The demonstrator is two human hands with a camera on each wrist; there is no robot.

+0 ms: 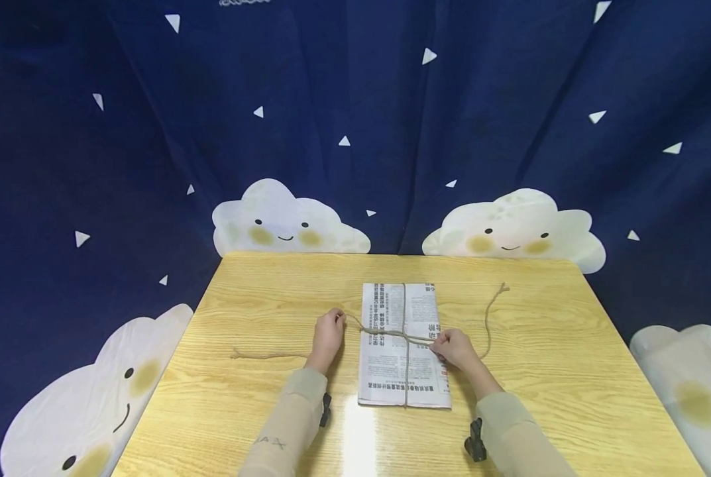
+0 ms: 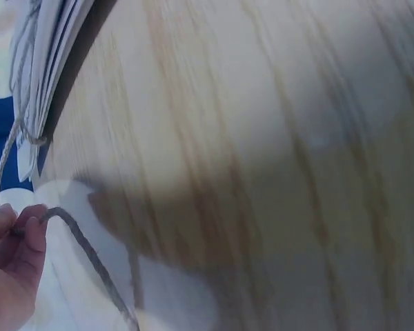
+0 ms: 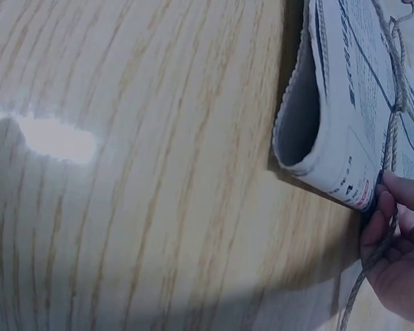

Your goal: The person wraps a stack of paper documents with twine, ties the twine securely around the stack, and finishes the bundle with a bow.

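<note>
In the head view, a bundle of folded newspaper (image 1: 382, 374) lies flat on a wood-grain table (image 1: 272, 281), between the person's 2 hands. Brown twine (image 1: 404, 308) runs over it lengthwise and crosswise, the strands meeting near the middle of the top sheet. The left hand (image 1: 328, 336), just beside the bundle's left edge, pinches a strand between thumb and fingers; the right hand (image 1: 455, 348), at the right edge, pinches another. 1 loose tail trails left across the table and 1 curves away on the right, its tip frayed. Both forearms wear light sleeves (image 1: 289, 424), with a black device at each wrist. Behind the table hangs a dark blue curtain (image 1: 355, 73) with white triangles and 4 smiling clouds.

In the left wrist view, thumb and fingertips are together on the twine, which leads up to the newspaper's layered edge and down from the fingers in an arc.

In the right wrist view, the fingers curl round the twine against the newspaper's edge, near some red print (image 3: 362, 196); beside them, the folded sheets bulge open at a rounded fold.
</note>
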